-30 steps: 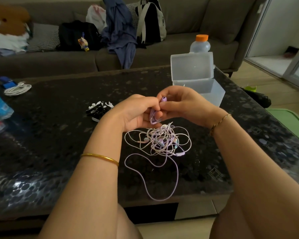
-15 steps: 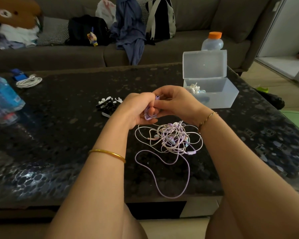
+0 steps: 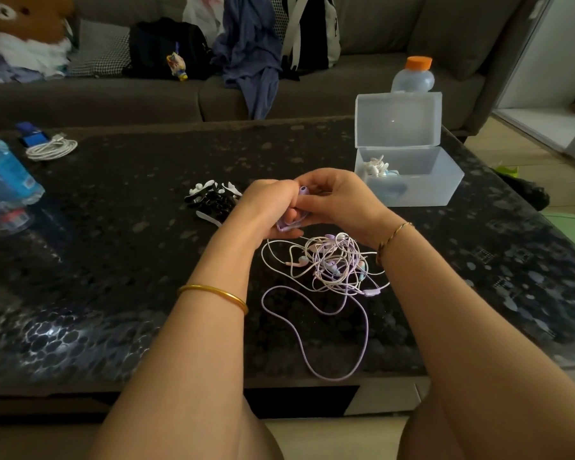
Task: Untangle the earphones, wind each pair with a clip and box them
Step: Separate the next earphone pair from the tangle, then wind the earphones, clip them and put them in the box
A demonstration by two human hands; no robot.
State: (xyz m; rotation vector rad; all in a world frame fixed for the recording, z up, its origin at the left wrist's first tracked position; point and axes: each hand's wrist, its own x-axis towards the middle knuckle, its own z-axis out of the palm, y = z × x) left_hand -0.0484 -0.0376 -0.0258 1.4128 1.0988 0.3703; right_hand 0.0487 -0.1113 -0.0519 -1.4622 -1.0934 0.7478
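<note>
My left hand (image 3: 266,207) and my right hand (image 3: 339,197) meet above the table, both with fingers curled round a small bundle of purple earphone cable (image 3: 291,224); a purple earbud (image 3: 303,190) shows between the fingertips. Just below the hands lies a tangle of purple, pink and white earphones (image 3: 332,263), with one long purple loop trailing to the table's front edge. A pile of black and white clips (image 3: 211,197) lies left of my left hand. The clear plastic box (image 3: 422,190) stands open at the right, with a wound white pair (image 3: 375,166) inside.
The dark stone table (image 3: 113,260) also carries a blue bottle (image 3: 4,174) at the far left and a coiled white cable (image 3: 50,149). An orange-capped bottle (image 3: 414,76) stands behind the box. A sofa with bags and clothes runs along the back.
The view has shifted so the scene sits further right and the box's inside now shows. Both hands stay together on the purple bundle; the tangle has not moved.
</note>
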